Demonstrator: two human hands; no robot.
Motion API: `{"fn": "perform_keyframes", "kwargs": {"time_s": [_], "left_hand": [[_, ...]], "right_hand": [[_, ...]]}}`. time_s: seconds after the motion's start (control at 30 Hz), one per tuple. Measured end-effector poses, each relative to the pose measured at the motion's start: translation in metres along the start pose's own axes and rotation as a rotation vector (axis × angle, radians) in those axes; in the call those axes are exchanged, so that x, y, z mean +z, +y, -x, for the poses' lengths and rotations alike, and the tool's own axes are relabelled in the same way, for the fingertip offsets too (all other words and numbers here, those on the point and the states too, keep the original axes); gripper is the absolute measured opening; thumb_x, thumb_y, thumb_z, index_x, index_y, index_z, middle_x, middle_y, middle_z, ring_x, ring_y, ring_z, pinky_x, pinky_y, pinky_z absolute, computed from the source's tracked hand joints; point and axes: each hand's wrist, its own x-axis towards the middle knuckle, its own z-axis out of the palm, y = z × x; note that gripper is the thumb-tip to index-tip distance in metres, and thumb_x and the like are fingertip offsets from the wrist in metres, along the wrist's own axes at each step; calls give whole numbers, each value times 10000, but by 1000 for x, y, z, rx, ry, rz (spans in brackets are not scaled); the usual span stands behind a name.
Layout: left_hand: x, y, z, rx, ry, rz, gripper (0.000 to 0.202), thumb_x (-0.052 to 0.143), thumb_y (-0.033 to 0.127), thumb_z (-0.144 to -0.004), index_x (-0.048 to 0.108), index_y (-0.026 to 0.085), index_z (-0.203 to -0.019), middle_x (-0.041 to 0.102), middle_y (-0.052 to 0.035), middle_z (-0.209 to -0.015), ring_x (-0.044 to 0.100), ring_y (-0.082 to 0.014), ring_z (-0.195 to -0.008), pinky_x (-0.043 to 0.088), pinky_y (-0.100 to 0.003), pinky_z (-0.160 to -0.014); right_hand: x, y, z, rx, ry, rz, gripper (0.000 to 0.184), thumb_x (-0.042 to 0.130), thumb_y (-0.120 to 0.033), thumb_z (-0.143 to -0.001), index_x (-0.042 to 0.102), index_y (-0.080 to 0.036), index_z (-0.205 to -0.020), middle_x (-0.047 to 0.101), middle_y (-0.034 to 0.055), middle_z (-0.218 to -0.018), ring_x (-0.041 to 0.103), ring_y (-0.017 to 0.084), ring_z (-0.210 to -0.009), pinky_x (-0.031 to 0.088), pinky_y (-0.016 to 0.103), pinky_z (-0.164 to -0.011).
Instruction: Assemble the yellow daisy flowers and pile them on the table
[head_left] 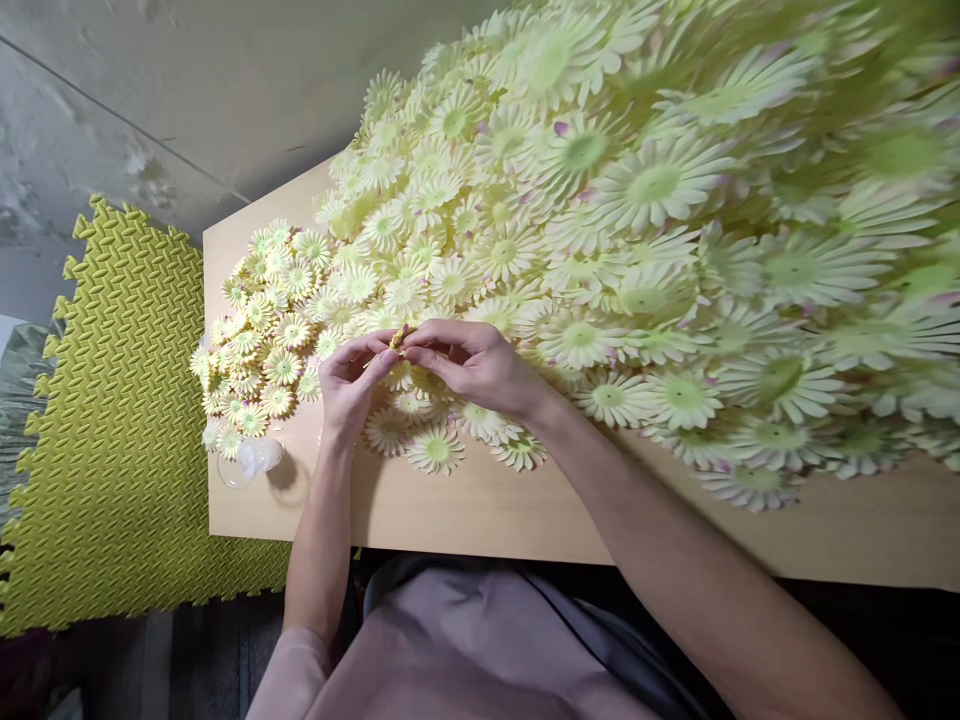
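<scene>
My left hand [351, 382] and my right hand [480, 368] meet over the front of the table, fingertips pinched together. Between them is a small yellow flower piece [398, 338] with a purple tip, mostly hidden by the fingers. Just below and behind my hands lie pale yellow artificial daisy heads [436, 448] with green centres. To the left of my left hand sits a cluster of smaller, deeper yellow flower heads [283, 366].
A large heap of pale flower heads [652, 190] covers the back and right of the wooden table [465, 515]. Near the front left corner is a clear plastic cup [251, 462] with something whitish in it. Yellow foam mats [127, 420] stand beyond the left edge.
</scene>
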Motion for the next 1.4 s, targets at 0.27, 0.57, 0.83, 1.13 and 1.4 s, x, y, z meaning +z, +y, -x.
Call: {"fn": "perform_keyframes", "kwargs": {"time_s": [0.27,0.57,0.83,1.13,1.4], "left_hand": [[-1,1,0,1,-35,-2,144,800,321,-708,715,218,-762,751,-39,-988,700,-202,-987,557,-398,-895],[0,1,-1,29,-76,-12,110,767,325,-748,727,226,-776,751,-45,-1010,697,-197,-990,563,-378,-875],[-2,-1,-1,9,-49,-20,149,779,363,-733,719,230,-761,748,-43,-995,694,-209,-1007,552,-379,-867],[-2,-1,-2,23,-52,-16,142,771,348,-743,715,219,-761,749,-50,-986,696,-201,-997,552,-369,-872],[-2,-1,-1,20,-56,9,129,760,336,-758,707,220,-774,744,-41,-1007,692,-195,-1021,544,-351,-882]], "right_hand": [[0,2,0,-16,-5,16,144,654,-349,-866,715,-220,-887,677,34,-869,576,149,-745,414,280,-614],[0,0,0,-40,-1,50,183,679,-392,-841,706,-211,-857,644,28,-818,533,138,-701,405,286,-606],[-2,1,0,-25,-13,46,198,682,-416,-832,711,-222,-856,658,42,-857,552,153,-734,409,290,-593],[-3,-1,0,-20,-28,38,139,678,-345,-845,721,-216,-876,661,43,-868,563,146,-736,404,282,-589],[-4,-2,0,-16,-42,52,161,656,-367,-859,716,-219,-884,675,54,-886,595,171,-781,447,308,-650]]}}
